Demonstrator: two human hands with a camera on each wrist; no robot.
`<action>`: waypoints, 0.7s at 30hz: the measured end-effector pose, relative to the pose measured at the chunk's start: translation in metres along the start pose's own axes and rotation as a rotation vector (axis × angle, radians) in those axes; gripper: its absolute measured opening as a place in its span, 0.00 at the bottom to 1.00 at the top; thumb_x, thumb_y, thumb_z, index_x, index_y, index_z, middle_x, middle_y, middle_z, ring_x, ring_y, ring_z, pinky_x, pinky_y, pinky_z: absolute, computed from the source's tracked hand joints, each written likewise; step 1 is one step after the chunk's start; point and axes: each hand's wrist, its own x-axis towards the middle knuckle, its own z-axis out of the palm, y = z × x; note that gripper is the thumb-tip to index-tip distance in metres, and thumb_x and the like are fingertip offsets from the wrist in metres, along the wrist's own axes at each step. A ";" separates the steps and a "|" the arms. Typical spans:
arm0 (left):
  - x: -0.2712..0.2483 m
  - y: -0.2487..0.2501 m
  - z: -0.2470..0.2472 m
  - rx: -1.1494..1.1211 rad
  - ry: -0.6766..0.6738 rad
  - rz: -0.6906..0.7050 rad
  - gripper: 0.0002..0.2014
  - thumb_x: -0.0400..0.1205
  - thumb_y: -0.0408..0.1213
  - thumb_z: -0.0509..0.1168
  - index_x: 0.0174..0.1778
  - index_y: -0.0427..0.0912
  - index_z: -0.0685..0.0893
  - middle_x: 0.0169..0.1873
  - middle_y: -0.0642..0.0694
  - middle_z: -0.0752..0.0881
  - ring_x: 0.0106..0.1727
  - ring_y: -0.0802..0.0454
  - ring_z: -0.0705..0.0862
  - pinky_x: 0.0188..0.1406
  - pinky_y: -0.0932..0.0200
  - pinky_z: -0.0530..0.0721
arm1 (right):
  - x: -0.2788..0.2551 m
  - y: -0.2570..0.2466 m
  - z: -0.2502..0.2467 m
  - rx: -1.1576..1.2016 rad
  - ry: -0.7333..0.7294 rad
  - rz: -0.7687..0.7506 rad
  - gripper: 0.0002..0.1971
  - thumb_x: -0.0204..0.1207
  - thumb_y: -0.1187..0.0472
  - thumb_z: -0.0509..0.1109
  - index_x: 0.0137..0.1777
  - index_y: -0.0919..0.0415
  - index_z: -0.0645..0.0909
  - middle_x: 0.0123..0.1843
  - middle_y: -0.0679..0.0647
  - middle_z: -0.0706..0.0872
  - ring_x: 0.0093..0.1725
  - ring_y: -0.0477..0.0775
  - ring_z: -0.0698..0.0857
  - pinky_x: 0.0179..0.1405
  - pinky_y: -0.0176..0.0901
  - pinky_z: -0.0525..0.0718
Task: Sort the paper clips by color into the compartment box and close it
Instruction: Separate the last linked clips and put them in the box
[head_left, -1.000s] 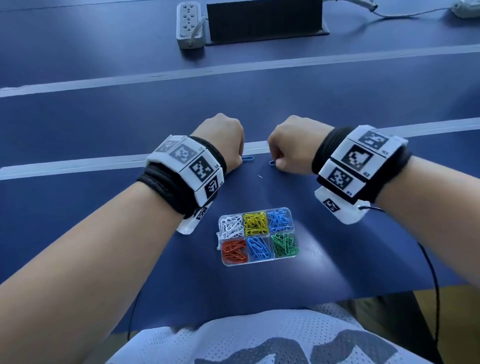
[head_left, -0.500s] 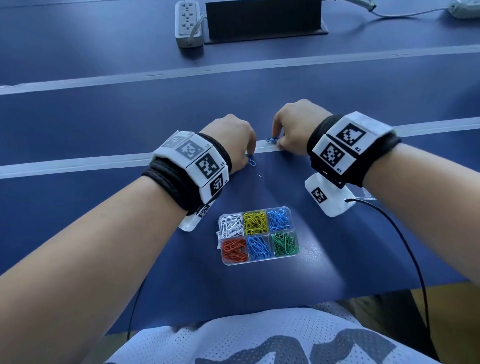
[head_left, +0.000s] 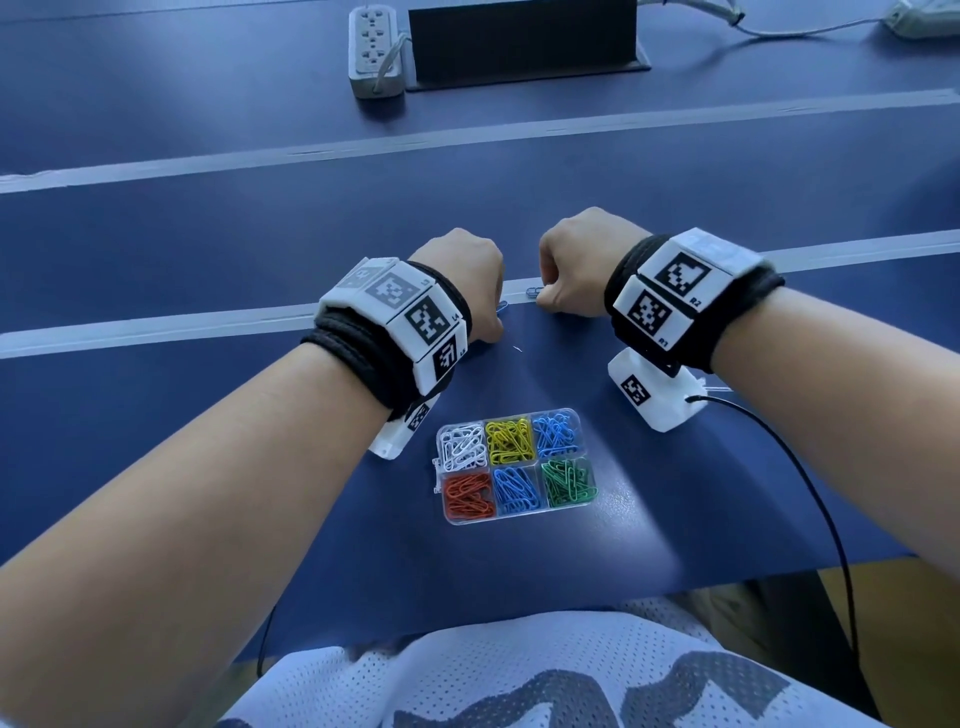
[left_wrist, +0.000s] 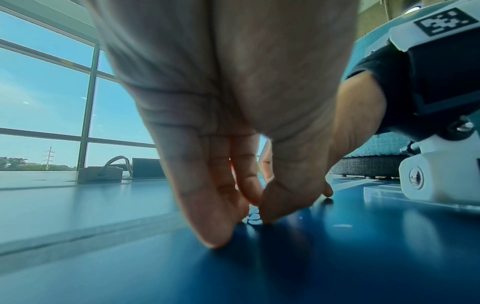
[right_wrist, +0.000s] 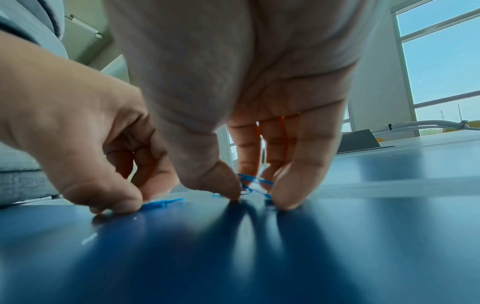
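Observation:
The clear compartment box (head_left: 586, 470) lies near me, its cells holding white, yellow, blue, orange and green paper clips. Beyond it both hands reach down to the blue table. My left hand (left_wrist: 250, 223) pinches a blue paper clip (left_wrist: 253, 218) between thumb and fingers at the surface; the same clip (head_left: 503, 306) shows beside my left hand (head_left: 465, 280) in the head view. My right hand (right_wrist: 255, 196) pinches linked blue paper clips (right_wrist: 253, 184), seen by the white strip as blue clips (head_left: 533, 291) at my right hand (head_left: 582, 265). The fingertips are hidden from the head view.
A white strip (head_left: 156, 327) crosses the table just past the hands. Far back stand a power strip (head_left: 374, 49) and a dark block (head_left: 524, 41). A clear flat plastic piece (head_left: 719, 387) lies under my right wrist. A black cable (head_left: 810, 488) trails off the near edge.
My right hand moved away from me to the clips at the white strip and closed on them. My left hand edged right onto its blue clip.

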 end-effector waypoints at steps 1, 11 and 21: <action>0.000 0.000 0.000 -0.004 0.010 -0.002 0.13 0.70 0.39 0.71 0.48 0.40 0.86 0.46 0.42 0.86 0.50 0.41 0.85 0.37 0.56 0.77 | -0.001 0.000 0.000 0.006 0.000 -0.009 0.08 0.69 0.56 0.71 0.45 0.59 0.83 0.48 0.56 0.87 0.50 0.60 0.85 0.46 0.46 0.85; -0.003 0.003 -0.002 -0.010 0.031 -0.046 0.11 0.68 0.37 0.72 0.45 0.38 0.86 0.41 0.42 0.86 0.44 0.41 0.86 0.38 0.55 0.83 | -0.033 -0.006 -0.003 0.086 -0.056 -0.118 0.09 0.63 0.56 0.73 0.28 0.52 0.75 0.28 0.46 0.81 0.36 0.52 0.83 0.36 0.42 0.83; -0.008 0.003 0.002 0.053 0.007 -0.026 0.13 0.67 0.40 0.73 0.43 0.37 0.85 0.41 0.41 0.86 0.41 0.42 0.85 0.36 0.56 0.82 | -0.118 -0.037 -0.006 0.123 -0.238 -0.345 0.04 0.63 0.59 0.72 0.37 0.50 0.83 0.24 0.43 0.78 0.27 0.40 0.76 0.32 0.33 0.78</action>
